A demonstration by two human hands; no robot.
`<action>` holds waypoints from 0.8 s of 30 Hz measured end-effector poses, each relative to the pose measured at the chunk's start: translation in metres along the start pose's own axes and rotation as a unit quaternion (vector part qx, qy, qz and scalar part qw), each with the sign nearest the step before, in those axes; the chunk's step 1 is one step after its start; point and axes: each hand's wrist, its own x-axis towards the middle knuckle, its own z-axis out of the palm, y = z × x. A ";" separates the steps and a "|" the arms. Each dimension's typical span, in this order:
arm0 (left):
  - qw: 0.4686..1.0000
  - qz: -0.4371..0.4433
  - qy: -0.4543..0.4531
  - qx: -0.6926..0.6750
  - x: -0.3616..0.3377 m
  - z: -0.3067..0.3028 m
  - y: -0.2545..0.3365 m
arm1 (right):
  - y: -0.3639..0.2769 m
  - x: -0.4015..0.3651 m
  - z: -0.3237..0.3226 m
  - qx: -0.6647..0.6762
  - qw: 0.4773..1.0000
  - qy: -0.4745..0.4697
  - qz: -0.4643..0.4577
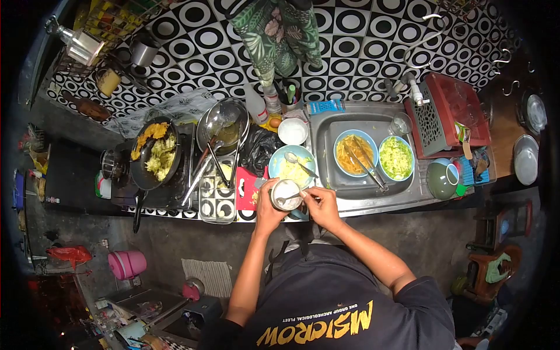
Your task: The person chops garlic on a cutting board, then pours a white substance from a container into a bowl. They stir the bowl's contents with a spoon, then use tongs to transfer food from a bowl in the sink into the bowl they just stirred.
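My left hand (268, 205) is wrapped around a small round container (279, 187) of white contents, tilted toward me at the counter's front edge. Between the fingertips of my right hand (324, 207) is a spoon (296, 197), its bowl down inside the container's mouth. Just beyond both hands sits a light blue bowl (274, 165) with pale yellow shredded food, and a metal spoon (293, 158) rests in it. A white bowl (293, 132) stands behind that one.
To the right, a sink (326, 185) holds a bowl of orange-brown liquid (348, 150) with tongs and a bowl of chopped greens (396, 160). At left, a frying pan (153, 179) holds food on the stove. A red dish rack (434, 119) stands far right.
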 end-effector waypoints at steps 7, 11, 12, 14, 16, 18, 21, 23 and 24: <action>1.000 0.019 0.003 0.006 -0.001 -0.001 0.004 | 0.002 0.005 -0.003 -0.043 0.994 0.024 -0.099; 0.999 0.042 0.005 0.016 0.000 0.001 0.006 | 0.003 0.001 -0.001 -0.092 0.984 -0.036 -0.145; 0.999 0.046 0.001 0.019 0.000 0.000 0.007 | 0.002 0.000 0.001 -0.099 0.984 -0.041 -0.141; 0.998 0.053 -0.008 0.024 0.002 -0.002 0.009 | -0.001 -0.002 0.002 -0.081 0.990 -0.040 -0.107; 0.999 0.047 0.001 0.014 0.001 -0.001 0.006 | -0.001 -0.002 0.003 -0.060 0.994 -0.024 -0.084; 0.999 0.044 0.007 0.008 0.000 0.000 0.005 | 0.000 -0.002 0.004 -0.037 0.997 0.012 -0.071; 0.999 0.038 0.011 0.007 -0.001 -0.001 0.004 | 0.001 -0.002 0.001 -0.014 0.998 0.042 -0.053; 1.000 0.029 0.008 0.008 -0.002 0.000 0.002 | 0.002 0.000 0.000 -0.006 0.997 0.051 -0.056; 1.000 0.027 0.007 0.007 -0.002 0.000 0.002 | 0.002 0.001 -0.001 -0.005 0.997 0.053 -0.048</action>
